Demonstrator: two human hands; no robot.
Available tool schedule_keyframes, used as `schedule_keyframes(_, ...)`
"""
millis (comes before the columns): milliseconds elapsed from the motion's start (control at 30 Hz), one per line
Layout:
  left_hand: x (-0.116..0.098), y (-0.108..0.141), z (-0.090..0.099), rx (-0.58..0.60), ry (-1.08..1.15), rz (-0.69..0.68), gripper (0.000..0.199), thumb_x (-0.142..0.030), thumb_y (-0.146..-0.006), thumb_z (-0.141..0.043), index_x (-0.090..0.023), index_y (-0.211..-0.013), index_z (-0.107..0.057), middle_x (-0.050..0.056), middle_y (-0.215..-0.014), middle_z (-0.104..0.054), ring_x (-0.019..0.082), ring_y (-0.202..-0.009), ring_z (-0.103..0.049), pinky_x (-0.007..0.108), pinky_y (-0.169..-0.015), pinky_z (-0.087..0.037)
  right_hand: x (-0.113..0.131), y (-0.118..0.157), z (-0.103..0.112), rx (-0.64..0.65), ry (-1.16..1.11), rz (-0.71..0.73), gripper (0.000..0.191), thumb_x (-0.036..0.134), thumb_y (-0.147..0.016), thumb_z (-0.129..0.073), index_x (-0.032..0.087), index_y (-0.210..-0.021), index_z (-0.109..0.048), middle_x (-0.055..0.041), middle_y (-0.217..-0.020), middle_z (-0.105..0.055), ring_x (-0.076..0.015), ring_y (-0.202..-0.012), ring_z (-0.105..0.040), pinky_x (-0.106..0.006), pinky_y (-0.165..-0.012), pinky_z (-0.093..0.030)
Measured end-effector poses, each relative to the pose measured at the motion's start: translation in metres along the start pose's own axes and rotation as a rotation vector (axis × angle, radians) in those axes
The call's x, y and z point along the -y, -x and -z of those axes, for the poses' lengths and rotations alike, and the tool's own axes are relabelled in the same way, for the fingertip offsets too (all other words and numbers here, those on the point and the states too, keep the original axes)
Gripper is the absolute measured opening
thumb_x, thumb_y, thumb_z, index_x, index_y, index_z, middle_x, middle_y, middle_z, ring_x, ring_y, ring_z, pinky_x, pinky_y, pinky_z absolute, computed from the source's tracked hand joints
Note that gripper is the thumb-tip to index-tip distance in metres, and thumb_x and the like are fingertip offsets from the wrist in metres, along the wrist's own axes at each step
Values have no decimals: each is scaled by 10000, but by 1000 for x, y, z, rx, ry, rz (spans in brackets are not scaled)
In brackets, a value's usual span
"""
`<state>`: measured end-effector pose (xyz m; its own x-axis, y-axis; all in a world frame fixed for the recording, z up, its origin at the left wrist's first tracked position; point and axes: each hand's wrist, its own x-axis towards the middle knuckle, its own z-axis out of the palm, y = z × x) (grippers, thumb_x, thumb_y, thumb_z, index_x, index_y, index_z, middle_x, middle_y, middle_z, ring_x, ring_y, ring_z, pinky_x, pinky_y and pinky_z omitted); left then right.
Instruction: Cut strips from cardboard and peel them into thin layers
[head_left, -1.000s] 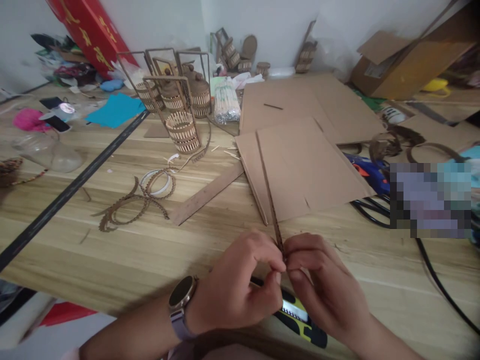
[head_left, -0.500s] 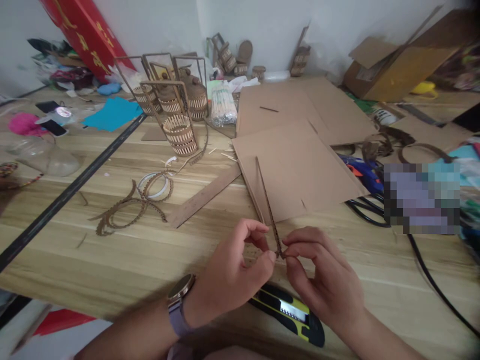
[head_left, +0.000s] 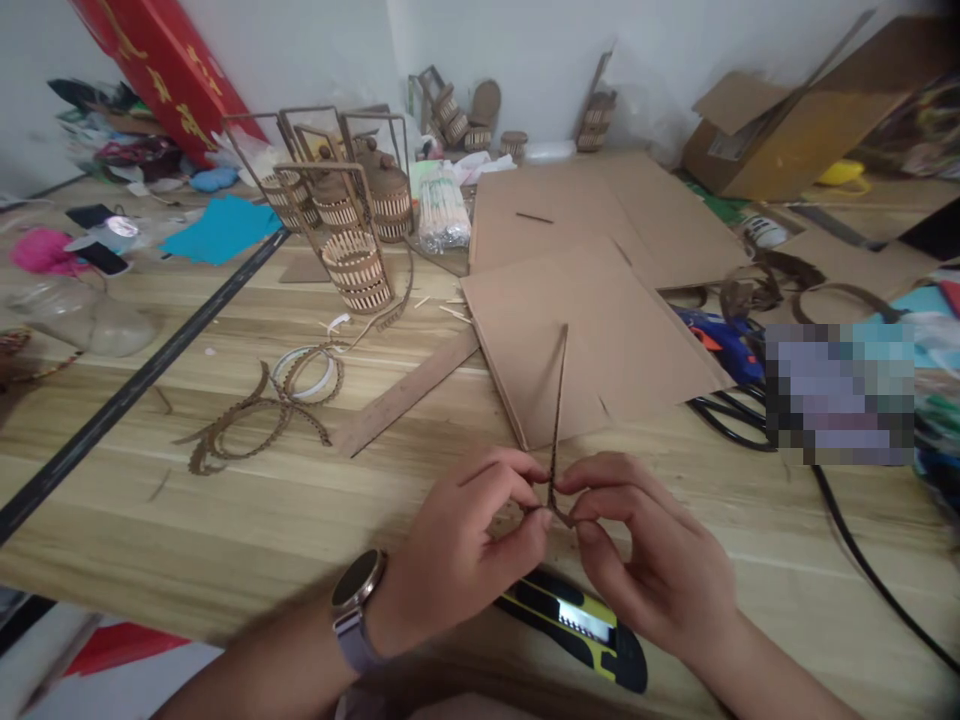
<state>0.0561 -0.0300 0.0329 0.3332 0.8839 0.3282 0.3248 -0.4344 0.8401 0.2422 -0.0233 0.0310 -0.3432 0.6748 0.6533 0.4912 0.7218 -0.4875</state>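
Observation:
Between my fingertips a thin brown strip of corrugated cardboard [head_left: 557, 410] stands nearly upright, edge-on to me, with its lower end bent sideways. My left hand [head_left: 476, 545] pinches that lower end from the left, thumb below the fingers. On the other side my right hand [head_left: 652, 560] pinches the bent part between thumb and fingers. A black and yellow utility knife [head_left: 581, 625] lies on the table just under my hands, partly covered by them. Behind the strip lies a flat cardboard sheet [head_left: 637, 340].
Curled cardboard strips [head_left: 251, 405] and a flat strip [head_left: 405, 395] lie to the left. Beyond stand small slatted baskets with tall handles [head_left: 356, 270] and a bag of cotton swabs [head_left: 442, 210]. A black cable [head_left: 855, 535] runs along the right; a cardboard box [head_left: 795, 130] stands behind.
The strip's upper end has swung to the right and now stands more upright. My left fingers have closed in on its base; my right hand keeps its pinch.

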Motion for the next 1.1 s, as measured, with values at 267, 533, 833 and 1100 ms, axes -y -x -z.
schedule_keyframes(267,6,2,-3,-1,293,195,105,-142,-884,-582,-208,-807,-552,31,-1015,-702,158,-964,-656,270,-864,-498,-2,0,5,40,-120,-59,163,84,-822,-481,237,-838,-534,-29,-848,-663,-156,-788,-659,-264,-640,-546)
schedule_keyframes(533,4,0,-3,31,284,358,133,-225,-865,-647,-215,-998,-652,26,-1039,-714,170,-997,-669,259,-861,-519,-3,0,5,49,-26,-36,160,89,-813,-494,240,-834,-545,-47,-865,-678,-176,-793,-674,-284,-629,-545)
schedule_keyframes(833,6,-7,-8,80,224,433,211,-184,-878,-565,-215,-980,-747,3,-912,-769,149,-817,-708,228,-737,-522,-7,8,-10,54,133,89,197,58,-815,-519,231,-906,-539,-55,-930,-730,-178,-819,-673,-374,-789,-514)
schedule_keyframes(1100,10,-7,-9,95,184,530,170,-197,-843,-560,-180,-842,-730,-3,-754,-722,142,-705,-647,222,-634,-454,-8,13,-14,82,140,55,183,68,-851,-506,235,-926,-511,-33,-923,-739,-168,-852,-704,-398,-901,-460)
